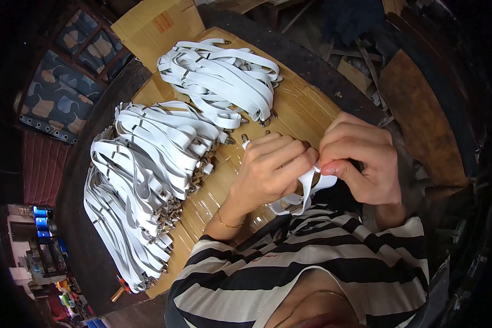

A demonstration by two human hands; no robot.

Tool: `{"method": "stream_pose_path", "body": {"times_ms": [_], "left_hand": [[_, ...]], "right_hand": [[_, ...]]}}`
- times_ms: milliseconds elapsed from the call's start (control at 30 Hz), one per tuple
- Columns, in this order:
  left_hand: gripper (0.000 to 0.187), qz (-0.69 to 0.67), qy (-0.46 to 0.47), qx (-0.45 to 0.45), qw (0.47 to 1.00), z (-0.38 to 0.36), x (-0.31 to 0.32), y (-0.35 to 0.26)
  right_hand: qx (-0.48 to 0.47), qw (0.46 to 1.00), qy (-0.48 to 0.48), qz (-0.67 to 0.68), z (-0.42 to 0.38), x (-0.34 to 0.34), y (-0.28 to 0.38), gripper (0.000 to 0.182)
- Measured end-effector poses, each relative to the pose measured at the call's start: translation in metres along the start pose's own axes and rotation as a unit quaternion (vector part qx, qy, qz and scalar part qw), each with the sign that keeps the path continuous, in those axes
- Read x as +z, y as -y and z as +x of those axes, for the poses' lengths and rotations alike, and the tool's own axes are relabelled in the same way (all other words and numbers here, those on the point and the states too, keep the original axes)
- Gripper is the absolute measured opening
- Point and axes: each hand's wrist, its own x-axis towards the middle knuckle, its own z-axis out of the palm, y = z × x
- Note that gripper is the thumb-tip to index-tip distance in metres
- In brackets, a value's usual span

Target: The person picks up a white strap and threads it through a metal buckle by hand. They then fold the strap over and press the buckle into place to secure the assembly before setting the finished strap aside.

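Note:
Both hands meet over the near right part of the cardboard, in front of my chest. My left hand is closed, its fingertips pinching a white elastic suspender strap. Thumb and fingers of my right hand grip the same strap, close to the left fingertips. A loop of the strap hangs below the hands. What lies exactly between the fingertips is mostly hidden. Just left of my left hand, a metal clip shows on a bit of white strap.
Bundles of white straps with metal clips lie at the back and along the left side of the cardboard sheet. A cardboard flap stands at the far left. A tool with a wooden handle lies by the near left edge.

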Motion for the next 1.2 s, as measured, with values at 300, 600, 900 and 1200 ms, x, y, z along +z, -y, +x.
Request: {"method": "stream_pose_path", "body": {"times_ms": [300,600,900,1200], "left_hand": [[0.021,-0.148,-0.070,-0.052,0.985,-0.007,0.011,0.007],[0.025,-0.091,-0.069,-0.021,0.993,-0.006,0.006,0.007],[0.025,-0.029,-0.042,-0.033,0.998,-0.001,-0.003,0.002],[0.021,-0.121,-0.093,-0.075,0.985,-0.005,0.005,0.006]], "right_hand": [[0.132,0.934,-0.017,0.331,-0.011,0.002,-0.019,0.008],[0.091,0.991,0.021,0.096,-0.002,-0.001,0.004,0.015],[0.068,0.993,-0.021,0.093,0.002,0.013,0.002,0.004],[0.107,0.933,-0.087,0.333,-0.002,0.000,-0.018,0.009]]}}
